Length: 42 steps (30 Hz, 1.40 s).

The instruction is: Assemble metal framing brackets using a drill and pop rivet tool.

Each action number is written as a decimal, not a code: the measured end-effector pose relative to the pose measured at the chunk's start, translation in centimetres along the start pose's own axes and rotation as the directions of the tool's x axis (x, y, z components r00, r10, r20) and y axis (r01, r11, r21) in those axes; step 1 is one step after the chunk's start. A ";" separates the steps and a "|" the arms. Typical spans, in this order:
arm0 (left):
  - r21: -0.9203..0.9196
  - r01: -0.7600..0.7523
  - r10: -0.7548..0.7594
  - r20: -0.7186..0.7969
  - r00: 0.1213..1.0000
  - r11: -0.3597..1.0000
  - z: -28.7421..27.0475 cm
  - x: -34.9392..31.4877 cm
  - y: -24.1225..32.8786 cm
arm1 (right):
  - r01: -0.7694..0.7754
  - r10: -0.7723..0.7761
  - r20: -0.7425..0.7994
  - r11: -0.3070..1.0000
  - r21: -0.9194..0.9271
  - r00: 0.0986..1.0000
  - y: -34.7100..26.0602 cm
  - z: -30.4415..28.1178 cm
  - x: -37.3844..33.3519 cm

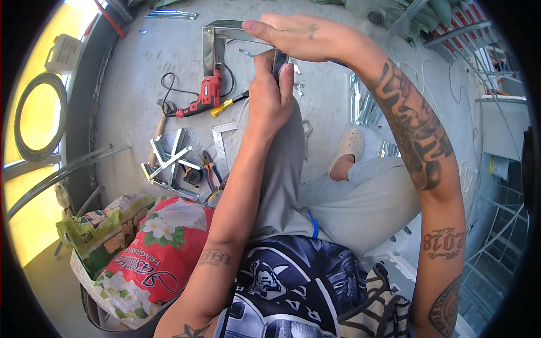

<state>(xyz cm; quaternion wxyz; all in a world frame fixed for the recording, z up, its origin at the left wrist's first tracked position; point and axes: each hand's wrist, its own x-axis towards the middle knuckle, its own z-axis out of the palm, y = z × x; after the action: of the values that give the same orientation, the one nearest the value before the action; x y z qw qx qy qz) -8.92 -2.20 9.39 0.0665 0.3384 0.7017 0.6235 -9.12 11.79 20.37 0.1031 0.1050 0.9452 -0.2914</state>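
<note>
A shiny metal channel (236, 29), bent at a sharp corner, stands above the floor in front of me. My left hand (270, 93) is closed, thumb up, around a dark-looking section that seems to be the channel's near end. My right hand (304, 36) lies across the top from the right, its thumb along the metal. Its fingers are partly hidden, and I cannot tell how far they wrap round. Just below the channel's left leg lies a red and black power drill (207, 93) with a black cord. Beside it is a yellow-handled tool (221, 107).
Left of my leg are a hammer (159, 130), cut metal pieces (173, 158), a tape measure (193, 176), pliers (209, 169) and a metal square (224, 132). A red flowered bag (160, 248) sits near left. Metal strips (363, 104) lie to the right, beyond my clog-shod foot (350, 145).
</note>
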 end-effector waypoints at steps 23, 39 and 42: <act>0.590 0.320 -0.623 0.427 0.656 0.741 18.0 -14.7 -4.8 | 0.028 -0.028 -0.008 0.999 0.018 1.000 0.8 -0.4 -0.7; 0.933 0.328 -0.764 -0.102 0.638 0.149 16.1 -21.4 -21.6 | -0.016 0.016 0.005 0.999 0.036 1.000 1.2 -0.9 -2.4; 0.948 0.305 -0.745 -0.136 0.653 0.094 13.5 -21.6 -23.0 | -0.026 0.026 0.011 0.998 0.062 1.000 1.2 -1.0 -2.3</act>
<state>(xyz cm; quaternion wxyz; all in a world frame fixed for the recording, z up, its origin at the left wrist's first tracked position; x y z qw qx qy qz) 5.47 -2.93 -21.72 0.2233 0.1424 0.9634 -0.0412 -6.71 13.00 21.13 0.1084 0.1188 0.9337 -0.3198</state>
